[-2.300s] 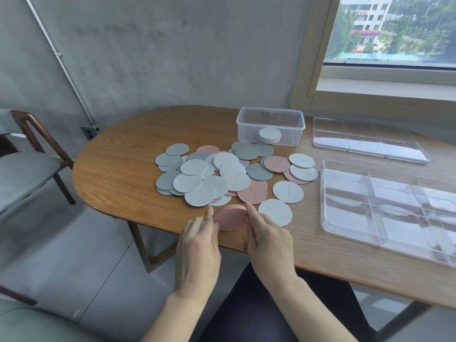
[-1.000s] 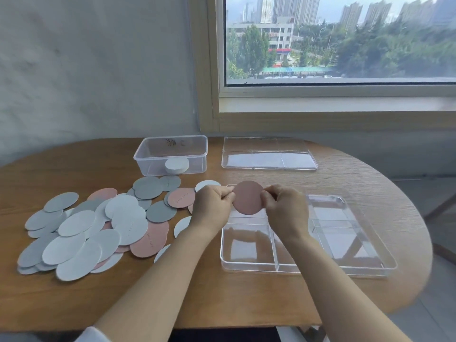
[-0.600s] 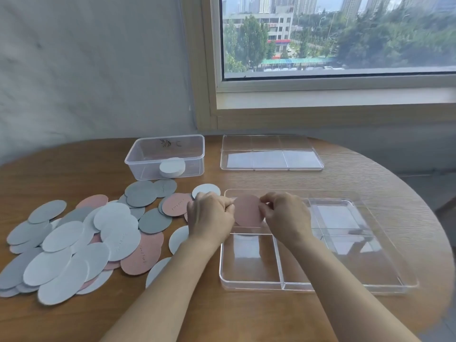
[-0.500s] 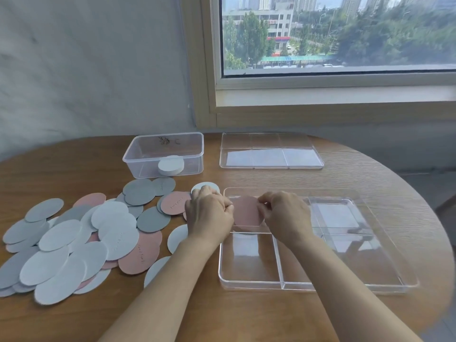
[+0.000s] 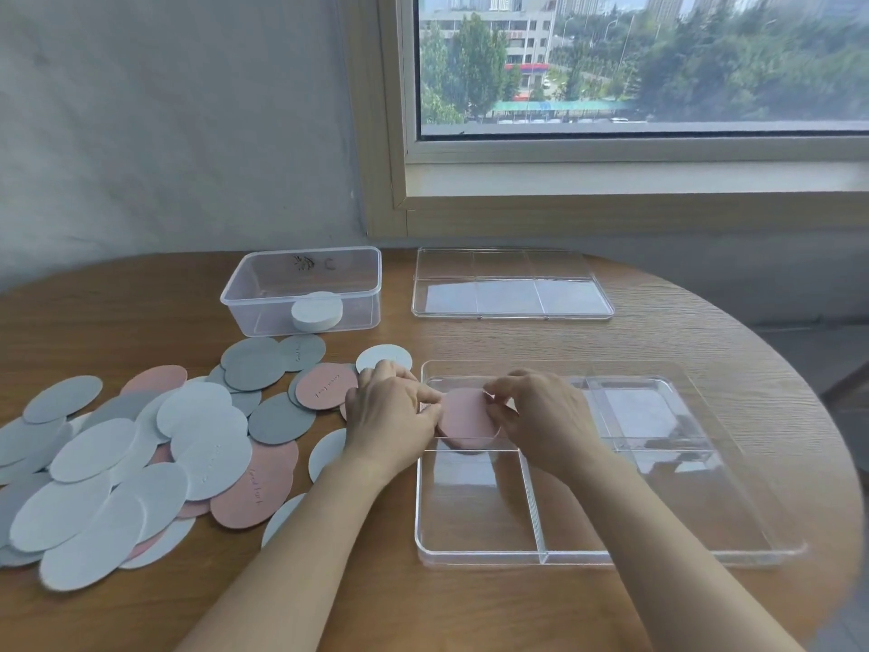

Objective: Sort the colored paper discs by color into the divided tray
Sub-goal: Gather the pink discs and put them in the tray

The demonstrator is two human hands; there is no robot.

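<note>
- Two hands pinch one pink disc: left hand and right hand grips clasp its edges at the divided tray's far-left compartment.
- Writing on a loose pink disc on the counter: too small to read.

We can read no word or number outright. We see faint script-like lines on a pink disc near the middle of the table, on a second pink disc nearer its front edge, and on a grey disc just before the clear tub; a dark mark on the tub's far wall is equally illegible
</note>
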